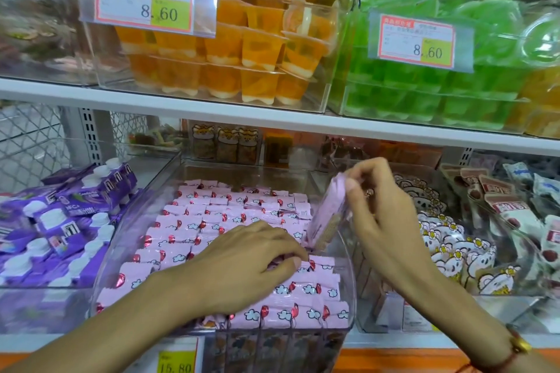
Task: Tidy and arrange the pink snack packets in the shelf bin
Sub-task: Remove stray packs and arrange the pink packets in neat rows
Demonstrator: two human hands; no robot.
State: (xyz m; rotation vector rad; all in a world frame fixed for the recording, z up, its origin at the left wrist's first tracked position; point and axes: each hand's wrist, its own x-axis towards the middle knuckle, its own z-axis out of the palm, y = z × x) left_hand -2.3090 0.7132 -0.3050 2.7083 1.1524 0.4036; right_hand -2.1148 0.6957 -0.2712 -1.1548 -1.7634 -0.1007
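Observation:
A clear plastic shelf bin [344,251] on the lower shelf holds several rows of pink snack packets [218,215] printed with red balloons and white clouds. My left hand [248,260] lies over the packets in the middle front of the bin, its fingertips curled onto packets near the right side. My right hand [378,200] pinches the top of one pink packet [327,218] and holds it upright and tilted above the bin's right side, where a gap shows the bin's floor.
Purple drink pouches [60,221] fill the bin on the left. Cartoon-printed snack bags [448,239] and white-and-brown packets [515,215] sit in bins on the right. The shelf above carries orange jelly cups [230,48] and green jelly cups [424,85].

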